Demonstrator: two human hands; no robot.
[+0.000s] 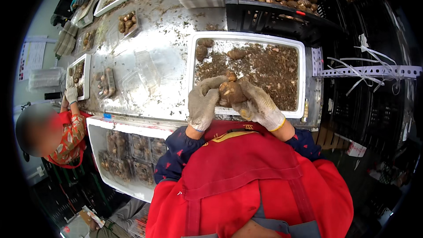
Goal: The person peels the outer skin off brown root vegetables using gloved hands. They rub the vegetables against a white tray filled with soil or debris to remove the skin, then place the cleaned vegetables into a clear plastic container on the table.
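Both my hands wear soiled knitted work gloves and are raised over a white foam tray (301, 79). My left hand (205, 100) grips a cluster of brown taro corms (232, 92) from the left side. From the right, my right hand (259, 102) has its fingers around the same cluster. One large round corm faces up, with a smaller one (230, 75) just beyond it; whether they are joined I cannot tell. Inside the tray, loose soil and peel scraps (277, 72) surround a single taro (236, 54), and two more (202, 53) lie in the far left corner.
Beyond the tray stands a black plastic crate (264, 6) heaped with taro. Clear clamshell boxes (129, 23) and an opened one (142, 76) lie on the metal table (172, 39). A foam box (125, 188) holds packed clamshells. At left, a co-worker's gloved hand (71, 95) touches another tray.
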